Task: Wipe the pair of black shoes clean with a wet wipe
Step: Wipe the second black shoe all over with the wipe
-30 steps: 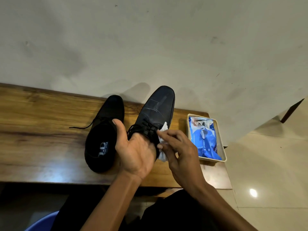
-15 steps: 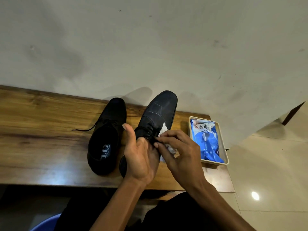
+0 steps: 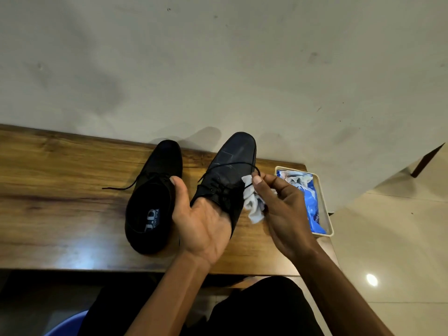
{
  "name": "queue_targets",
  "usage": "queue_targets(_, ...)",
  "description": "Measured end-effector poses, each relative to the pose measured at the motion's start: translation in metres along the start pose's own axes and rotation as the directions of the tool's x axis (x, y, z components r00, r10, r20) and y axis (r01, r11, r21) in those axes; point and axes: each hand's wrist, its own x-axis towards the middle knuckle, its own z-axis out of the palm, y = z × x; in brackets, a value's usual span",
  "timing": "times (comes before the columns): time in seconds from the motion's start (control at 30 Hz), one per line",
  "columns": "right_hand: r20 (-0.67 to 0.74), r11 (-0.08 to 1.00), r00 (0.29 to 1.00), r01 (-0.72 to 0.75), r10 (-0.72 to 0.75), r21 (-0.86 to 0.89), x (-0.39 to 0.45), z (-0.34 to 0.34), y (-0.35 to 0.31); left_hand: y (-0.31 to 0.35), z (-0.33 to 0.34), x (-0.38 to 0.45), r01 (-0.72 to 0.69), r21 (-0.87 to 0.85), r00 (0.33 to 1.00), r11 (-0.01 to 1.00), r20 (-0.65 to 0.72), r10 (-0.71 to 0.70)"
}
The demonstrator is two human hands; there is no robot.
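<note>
Two black lace-up shoes rest on a wooden table, toes pointing at the wall. The left shoe lies free, its insole label showing. My left hand is pushed into the opening of the right shoe and holds it, thumb up beside the laces. My right hand is just right of that shoe. It pinches a crumpled white wet wipe together with the end of a black lace, which is pulled in a loop across the toe.
A cream tray with a blue wet-wipe pack stands at the table's right end, close to my right hand. A pale wall rises behind the table. Tiled floor lies to the right, and a blue tub shows at bottom left.
My right hand has moved right and up from the lacing, drawing a lace out across the toe with the wipe. My left hand has gone deeper into the right shoe.
</note>
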Motion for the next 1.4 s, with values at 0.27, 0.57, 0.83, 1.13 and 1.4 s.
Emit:
queue_targets(0.27,0.025,0.590,0.866,0.361,-0.499,-0.723,0.019,-0.012,0.013,0.005,0.000,-0.002,0.023,-0.087,0.996,0.996,-0.080,-0.030)
queue_targets(0.57,0.610,-0.076,0.709,0.629,-0.354,-0.774,-0.005,0.001,0.014,0.003,-0.004,-0.005,0.051,0.056,0.998,0.997,-0.036,-0.049)
queue_targets(0.83,0.364,0.142,0.681,0.566,-0.635,-0.812,0.048,-0.020,0.017,0.011,-0.005,-0.002,0.038,0.016,0.996,0.999,-0.083,-0.037)
queue_targets(1.13,0.758,-0.010,0.563,0.801,-0.329,-0.599,0.018,-0.004,0.016,0.007,-0.003,-0.004,0.057,0.091,0.993,0.994,-0.109,-0.046)
queue_targets(1.4,0.731,-0.191,0.600,0.715,-0.324,-0.672,0.088,-0.026,-0.020,0.001,0.001,-0.003,0.077,0.071,0.997,0.995,-0.032,-0.075)
